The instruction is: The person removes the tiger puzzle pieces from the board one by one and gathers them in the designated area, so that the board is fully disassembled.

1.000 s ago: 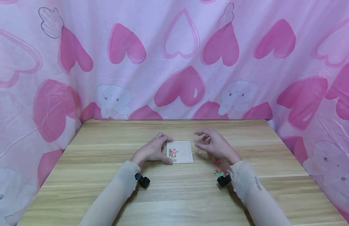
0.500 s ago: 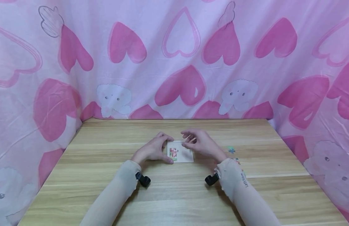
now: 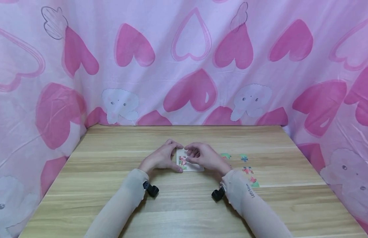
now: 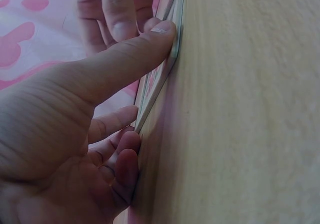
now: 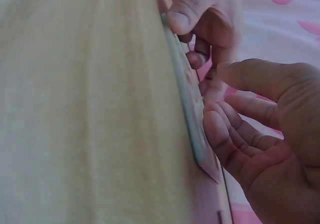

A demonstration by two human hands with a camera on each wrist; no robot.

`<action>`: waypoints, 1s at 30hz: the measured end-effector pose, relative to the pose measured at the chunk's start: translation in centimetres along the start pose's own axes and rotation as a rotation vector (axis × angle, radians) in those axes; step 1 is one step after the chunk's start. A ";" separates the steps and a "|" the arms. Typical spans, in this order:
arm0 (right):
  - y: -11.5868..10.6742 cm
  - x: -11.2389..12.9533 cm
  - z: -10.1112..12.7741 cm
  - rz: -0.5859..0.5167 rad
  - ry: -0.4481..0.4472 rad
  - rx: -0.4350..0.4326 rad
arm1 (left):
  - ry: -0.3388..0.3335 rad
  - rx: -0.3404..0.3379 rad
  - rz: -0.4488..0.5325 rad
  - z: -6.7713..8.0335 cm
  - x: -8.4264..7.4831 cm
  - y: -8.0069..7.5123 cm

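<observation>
A small square white puzzle tray [image 3: 197, 168] lies on the table, with a few joined pink-and-green puzzle pieces [image 3: 182, 161] at its left side. My left hand [image 3: 161, 156] grips the tray's left edge, thumb at the near corner and fingers at the far one. In the left wrist view the thumb [image 4: 135, 52] presses on the tray's rim. My right hand [image 3: 205, 157] is over the tray's right part, fingers bent, thumb tip close to the joined pieces. In the right wrist view that hand [image 5: 270, 129] reaches across the tray [image 5: 187, 99]; whether it pinches a piece is hidden.
Loose puzzle pieces lie right of the tray: a green one [image 3: 225, 155], a blue-and-green one [image 3: 244, 158], a red-and-blue one [image 3: 248, 170] and a red-and-green one [image 3: 253, 182]. A pink heart-patterned curtain [image 3: 190, 89] surrounds the wooden table [image 3: 184, 211].
My right hand has moved left from beside the loose pieces to over the tray, then lower and nearer the joined pieces. More loose pieces now show. My left hand has kept its grip.
</observation>
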State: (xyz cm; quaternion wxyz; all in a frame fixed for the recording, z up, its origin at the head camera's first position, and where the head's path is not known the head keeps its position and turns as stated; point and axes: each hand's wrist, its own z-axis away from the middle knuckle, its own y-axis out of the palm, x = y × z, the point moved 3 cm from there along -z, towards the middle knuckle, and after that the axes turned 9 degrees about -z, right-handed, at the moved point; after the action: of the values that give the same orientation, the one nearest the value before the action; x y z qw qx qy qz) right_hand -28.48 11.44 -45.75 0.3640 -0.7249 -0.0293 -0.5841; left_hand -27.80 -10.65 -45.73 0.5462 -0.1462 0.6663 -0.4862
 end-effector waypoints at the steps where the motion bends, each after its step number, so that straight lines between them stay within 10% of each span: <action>1: 0.1 0.0 0.0 0.004 0.002 0.002 | -0.001 0.000 0.001 0.0 0.0 0.0; 30: 1.4 -0.6 0.1 0.070 0.011 -0.018 | 0.045 0.003 -0.016 0.2 0.1 -0.3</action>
State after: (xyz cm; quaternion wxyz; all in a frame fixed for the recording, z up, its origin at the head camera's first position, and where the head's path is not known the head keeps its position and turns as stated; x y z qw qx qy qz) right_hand -27.86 10.68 -46.94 0.3777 -0.7256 0.0032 -0.5752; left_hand -27.79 -11.00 -45.54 0.5273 -0.1397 0.6766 -0.4947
